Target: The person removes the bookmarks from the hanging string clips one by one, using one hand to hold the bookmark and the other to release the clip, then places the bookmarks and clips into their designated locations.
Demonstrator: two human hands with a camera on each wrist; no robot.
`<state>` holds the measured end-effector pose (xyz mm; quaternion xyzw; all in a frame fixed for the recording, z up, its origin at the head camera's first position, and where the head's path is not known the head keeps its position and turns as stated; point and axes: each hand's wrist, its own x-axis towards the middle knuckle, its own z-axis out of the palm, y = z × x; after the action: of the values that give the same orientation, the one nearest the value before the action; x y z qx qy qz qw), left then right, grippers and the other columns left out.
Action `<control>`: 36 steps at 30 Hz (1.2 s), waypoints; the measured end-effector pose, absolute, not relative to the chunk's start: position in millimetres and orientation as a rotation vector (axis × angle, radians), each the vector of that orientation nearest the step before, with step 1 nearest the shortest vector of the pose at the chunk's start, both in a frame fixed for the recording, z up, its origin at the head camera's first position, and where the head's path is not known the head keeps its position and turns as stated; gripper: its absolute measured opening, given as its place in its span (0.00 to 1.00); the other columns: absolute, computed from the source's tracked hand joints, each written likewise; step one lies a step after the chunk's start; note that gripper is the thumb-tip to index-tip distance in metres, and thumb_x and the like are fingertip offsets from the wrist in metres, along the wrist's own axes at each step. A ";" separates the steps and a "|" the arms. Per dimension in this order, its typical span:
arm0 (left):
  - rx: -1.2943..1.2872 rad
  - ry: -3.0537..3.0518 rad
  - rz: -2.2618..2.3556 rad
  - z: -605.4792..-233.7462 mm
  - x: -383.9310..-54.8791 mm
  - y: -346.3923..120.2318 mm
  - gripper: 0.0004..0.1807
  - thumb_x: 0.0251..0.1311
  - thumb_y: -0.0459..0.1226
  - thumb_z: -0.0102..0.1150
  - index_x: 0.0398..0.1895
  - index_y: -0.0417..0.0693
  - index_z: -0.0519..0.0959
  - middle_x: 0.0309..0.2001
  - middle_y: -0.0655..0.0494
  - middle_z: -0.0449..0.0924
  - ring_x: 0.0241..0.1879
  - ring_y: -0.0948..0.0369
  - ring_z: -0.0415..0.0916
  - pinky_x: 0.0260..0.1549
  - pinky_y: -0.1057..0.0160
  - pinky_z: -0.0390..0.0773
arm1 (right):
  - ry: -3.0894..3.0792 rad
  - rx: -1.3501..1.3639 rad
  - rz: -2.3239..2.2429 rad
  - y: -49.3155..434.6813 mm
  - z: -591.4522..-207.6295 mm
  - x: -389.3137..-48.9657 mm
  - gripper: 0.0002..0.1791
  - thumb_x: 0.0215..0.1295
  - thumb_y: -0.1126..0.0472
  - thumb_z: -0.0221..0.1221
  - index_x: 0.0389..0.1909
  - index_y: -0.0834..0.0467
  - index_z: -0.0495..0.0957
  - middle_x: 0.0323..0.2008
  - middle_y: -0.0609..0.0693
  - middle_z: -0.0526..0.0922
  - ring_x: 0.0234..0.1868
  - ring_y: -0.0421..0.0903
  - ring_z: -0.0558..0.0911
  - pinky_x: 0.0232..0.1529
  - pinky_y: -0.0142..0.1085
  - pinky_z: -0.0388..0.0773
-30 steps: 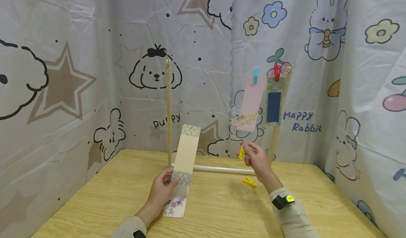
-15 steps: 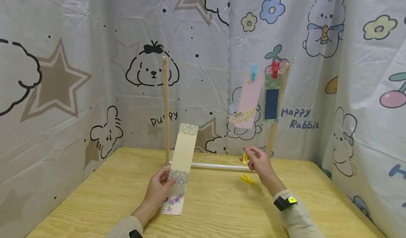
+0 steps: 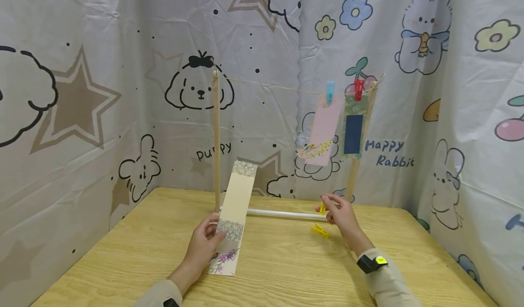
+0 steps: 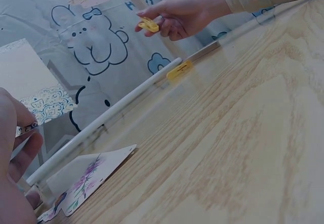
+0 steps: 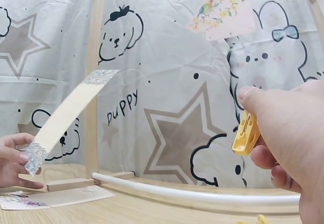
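My left hand (image 3: 201, 243) pinches a cream paper bookmark (image 3: 238, 193) near its lower end, between thumb and fingers. Lace-patterned bands mark both ends of this bookmark, which stands tilted off the table. Beneath it a white card with purple flowers (image 3: 226, 260) lies on the table, partly covered in the head view. A yellow clothespin (image 5: 247, 133) is pinched between the thumb and fingers of my right hand (image 3: 343, 217), above the table's far side. Below that hand, a second yellow clothespin (image 3: 320, 231) lies on the wood.
Behind, two wooden posts (image 3: 216, 143) carry a thin string (image 3: 270, 86), with a white rod (image 3: 282, 213) low between them. On the string hang a pink card (image 3: 325, 132) under a blue clothespin (image 3: 330, 92) and a green-and-navy card (image 3: 353, 134) under a red clothespin (image 3: 358, 90).
My right hand has moved a little down and to the right with its yellow clothespin. The left hand and the bookmark have stayed nearly still.
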<state>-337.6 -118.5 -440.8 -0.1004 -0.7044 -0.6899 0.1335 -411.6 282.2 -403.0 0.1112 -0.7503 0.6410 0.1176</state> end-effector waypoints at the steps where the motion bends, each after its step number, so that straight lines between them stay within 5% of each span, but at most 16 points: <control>1: -0.288 -2.045 -1.999 -440.8 -337.1 -118.7 0.18 0.66 0.24 0.61 0.58 0.40 0.76 0.42 0.44 0.84 0.40 0.53 0.81 0.40 0.57 0.80 | -2.201 0.317 1.868 283.1 -403.7 -411.6 0.27 0.78 0.47 0.57 0.61 0.67 0.75 0.35 0.59 0.87 0.19 0.39 0.68 0.24 0.30 0.66; 12: -0.250 -2.156 -1.919 -440.2 -326.4 -122.6 0.19 0.68 0.27 0.62 0.60 0.41 0.74 0.42 0.47 0.84 0.41 0.52 0.80 0.36 0.57 0.81 | -2.300 0.245 1.861 291.0 -413.3 -413.1 0.21 0.81 0.55 0.54 0.61 0.69 0.74 0.34 0.58 0.86 0.21 0.42 0.70 0.24 0.30 0.67; 29: -0.208 -2.148 -1.923 -438.6 -311.7 -129.3 0.19 0.67 0.25 0.62 0.60 0.38 0.74 0.40 0.47 0.83 0.40 0.52 0.81 0.39 0.60 0.81 | -2.352 0.176 1.641 301.9 -426.2 -412.1 0.27 0.78 0.50 0.59 0.65 0.66 0.73 0.34 0.58 0.87 0.21 0.42 0.72 0.22 0.30 0.67; 36: -0.182 -2.190 -1.906 -440.5 -308.5 -132.5 0.19 0.68 0.25 0.61 0.60 0.38 0.74 0.41 0.48 0.84 0.42 0.53 0.82 0.41 0.63 0.81 | -2.406 0.166 1.405 316.2 -439.7 -416.1 0.26 0.76 0.48 0.61 0.63 0.63 0.77 0.26 0.52 0.82 0.21 0.43 0.73 0.21 0.31 0.68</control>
<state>-308.5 -132.5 -440.5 -0.0620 -0.7477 -0.6508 0.1162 -416.1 316.2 -439.7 0.0587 -0.8487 0.4958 0.1744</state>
